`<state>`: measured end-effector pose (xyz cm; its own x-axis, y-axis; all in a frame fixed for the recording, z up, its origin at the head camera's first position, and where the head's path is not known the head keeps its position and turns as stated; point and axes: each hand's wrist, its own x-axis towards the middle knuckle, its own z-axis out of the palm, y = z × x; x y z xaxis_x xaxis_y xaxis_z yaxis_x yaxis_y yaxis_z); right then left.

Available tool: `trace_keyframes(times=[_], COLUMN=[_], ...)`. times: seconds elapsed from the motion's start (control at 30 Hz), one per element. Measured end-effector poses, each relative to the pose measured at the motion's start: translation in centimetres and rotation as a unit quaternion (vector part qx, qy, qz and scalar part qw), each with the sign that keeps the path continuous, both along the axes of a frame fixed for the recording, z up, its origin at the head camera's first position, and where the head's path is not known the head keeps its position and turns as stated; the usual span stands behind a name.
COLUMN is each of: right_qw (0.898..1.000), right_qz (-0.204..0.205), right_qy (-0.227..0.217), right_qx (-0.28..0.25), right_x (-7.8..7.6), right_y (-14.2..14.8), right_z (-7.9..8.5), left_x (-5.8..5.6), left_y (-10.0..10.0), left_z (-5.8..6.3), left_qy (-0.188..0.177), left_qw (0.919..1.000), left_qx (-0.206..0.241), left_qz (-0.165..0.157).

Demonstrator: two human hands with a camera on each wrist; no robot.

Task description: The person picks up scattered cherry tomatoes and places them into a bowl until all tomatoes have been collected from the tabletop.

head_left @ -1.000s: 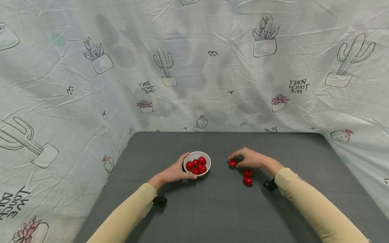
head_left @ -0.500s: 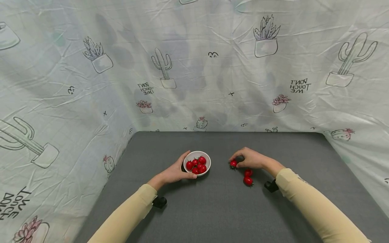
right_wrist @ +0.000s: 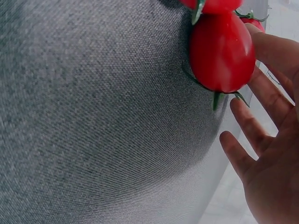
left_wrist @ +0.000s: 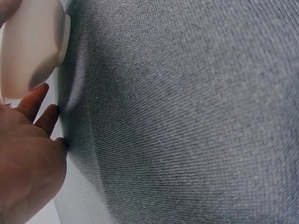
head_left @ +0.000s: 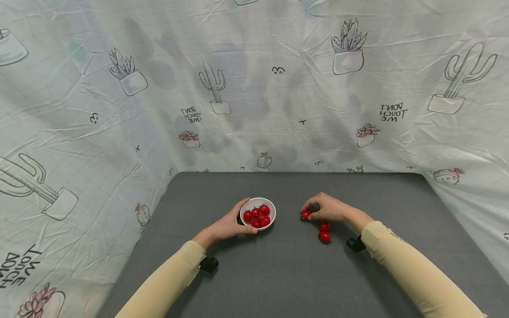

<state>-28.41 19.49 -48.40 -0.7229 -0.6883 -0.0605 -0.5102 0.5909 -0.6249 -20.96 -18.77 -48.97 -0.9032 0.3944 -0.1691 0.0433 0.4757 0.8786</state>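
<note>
A small white bowl (head_left: 273,206) holding several red cherry tomatoes (head_left: 264,210) stands left of the table's middle. My left hand (head_left: 228,226) grips its side, thumb at the near rim and fingers along the far left; the left wrist view catches the bowl's outer wall (left_wrist: 30,46). To the right, my right hand (head_left: 328,206) pinches another cherry tomato (head_left: 305,214) between thumb and fingers, low over the table. Two more lie below that hand, one tomato (head_left: 324,226) behind the nearer tomato (head_left: 324,237). The right wrist view has a tomato with green sepals (right_wrist: 222,53) in front of the fingers.
A dark grey cloth-like surface covers the table (head_left: 262,274). Behind it and along the sides hangs a pale curtain (head_left: 254,97) printed with cacti. Black wrist devices show under both cuffs, such as the left device (head_left: 209,264).
My right fingers and thumb have drawn closer round the tomato, which has shifted very slightly right. The left hand and bowl stay in place.
</note>
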Motion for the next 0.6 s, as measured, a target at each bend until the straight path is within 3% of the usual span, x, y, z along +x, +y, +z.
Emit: trace_keyframes(times=[0.6], right_qw=[0.999], right_qz=[-0.025], right_qy=[0.012], right_qx=[-0.027], right_x=[0.8], right_y=[-1.5], right_z=[2.0], left_x=[0.0], left_y=[-0.1], left_z=[-0.1], left_qy=[-0.003], left_qw=[1.0], left_qx=[0.003], left_qz=[-0.001])
